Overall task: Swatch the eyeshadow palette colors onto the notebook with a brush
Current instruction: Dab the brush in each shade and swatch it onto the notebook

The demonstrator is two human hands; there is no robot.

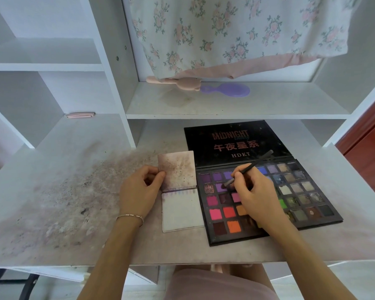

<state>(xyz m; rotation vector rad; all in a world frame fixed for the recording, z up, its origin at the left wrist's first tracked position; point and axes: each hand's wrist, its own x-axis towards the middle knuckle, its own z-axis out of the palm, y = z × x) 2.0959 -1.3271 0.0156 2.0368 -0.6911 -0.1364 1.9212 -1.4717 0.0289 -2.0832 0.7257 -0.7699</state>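
Note:
An open black eyeshadow palette lies on the desk at the right, its lid flat behind it and several coloured pans showing. My right hand grips a thin dark brush, whose tip touches a purple pan in the palette's upper left. A small notebook lies open just left of the palette, with a faint row of swatches along the top of its lower page. My left hand pinches the left edge of the stained, raised upper page.
The white desk is dusted with powder stains on its left half. On the shelf behind lie a pink brush and a purple hand mirror. A floral cloth hangs above. A small pink item sits far left.

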